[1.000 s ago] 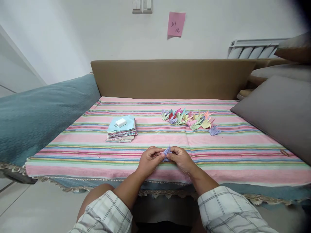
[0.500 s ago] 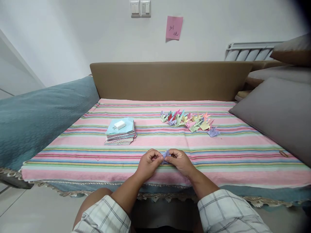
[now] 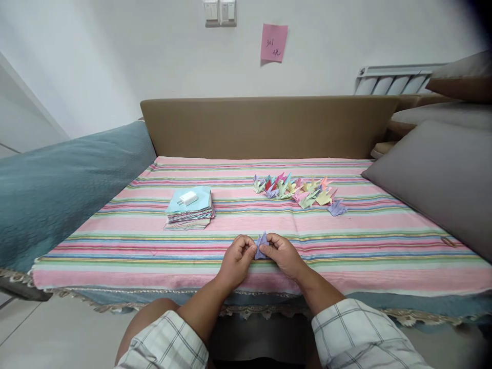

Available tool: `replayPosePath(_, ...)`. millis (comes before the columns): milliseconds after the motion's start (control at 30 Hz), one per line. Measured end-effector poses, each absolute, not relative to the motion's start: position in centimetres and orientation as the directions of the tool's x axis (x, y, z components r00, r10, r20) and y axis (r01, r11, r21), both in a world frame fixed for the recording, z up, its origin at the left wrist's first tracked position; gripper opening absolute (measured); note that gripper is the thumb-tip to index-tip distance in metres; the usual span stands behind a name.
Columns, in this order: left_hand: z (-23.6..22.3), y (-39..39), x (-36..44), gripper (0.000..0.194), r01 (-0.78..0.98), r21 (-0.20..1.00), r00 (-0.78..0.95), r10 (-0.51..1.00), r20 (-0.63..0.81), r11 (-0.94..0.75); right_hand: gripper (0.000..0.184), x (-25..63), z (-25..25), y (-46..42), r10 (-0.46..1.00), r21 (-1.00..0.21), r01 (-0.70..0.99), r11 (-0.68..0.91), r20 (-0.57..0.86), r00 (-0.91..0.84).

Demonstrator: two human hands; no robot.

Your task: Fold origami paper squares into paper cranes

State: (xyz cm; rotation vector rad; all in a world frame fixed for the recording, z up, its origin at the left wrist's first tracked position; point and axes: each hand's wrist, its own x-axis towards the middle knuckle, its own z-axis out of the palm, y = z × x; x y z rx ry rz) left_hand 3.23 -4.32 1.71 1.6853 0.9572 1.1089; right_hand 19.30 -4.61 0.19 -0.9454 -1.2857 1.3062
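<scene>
Between my hands, just above the striped cloth, is a small piece of folded purple paper (image 3: 261, 247), with points sticking up. My right hand (image 3: 283, 256) pinches its right side between thumb and fingers. My left hand (image 3: 239, 257) is closed in a pinch at the paper's left edge; its fingertips partly hide that side. Beyond my hands lies a group of folded paper cranes (image 3: 284, 188) in several colours. A purple paper crane (image 3: 337, 207) sits at the group's right end. To the left stands a stack of square paper sheets (image 3: 188, 215), light blue on top.
A white charger plug (image 3: 187, 198) rests on the paper stack. The striped cloth (image 3: 126, 241) covers the seat, with a brown backrest (image 3: 269, 128) behind. Grey cushions (image 3: 442, 179) lean at the right, and a blue-covered armrest (image 3: 77, 174) borders the left.
The purple paper has turned slightly and shows more of its surface between my fingers. My hands stay nearly in place; the view has shifted a little.
</scene>
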Motion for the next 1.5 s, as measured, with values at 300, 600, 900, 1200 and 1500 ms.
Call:
replayPosePath(300,1.6,-4.5,3.6,0.028,0.032,0.973,0.32,0.924,0.208,-0.23,0.03,19.5,0.4,-4.5,0.972,-0.992,-0.078,0.101,0.115,-0.205)
replayPosePath(600,0.9,-4.5,3.7,0.036,0.159,0.975,0.453,0.889,0.069,-0.157,0.027,19.4,0.3,-4.6,0.986,-0.977,-0.203,0.071,0.1,-0.134)
replayPosePath(900,1.4,-4.4,3.6,0.034,0.359,0.812,0.445,0.849,0.285,-0.46,0.022,18.6,-0.3,-4.8,0.985,-0.935,-0.352,0.031,0.089,-0.149)
replayPosePath(1200,1.0,-4.3,3.6,0.039,0.373,0.864,0.485,0.865,0.13,-0.338,0.024,18.3,-0.3,-5.0,0.982,-0.95,-0.309,0.039,0.094,-0.165)
replayPosePath(1500,0.9,-3.9,3.4,0.043,0.394,0.836,0.528,0.838,0.135,-0.382,0.025,18.6,-0.3,-5.0,0.973,-0.966,-0.234,0.112,0.154,-0.17)
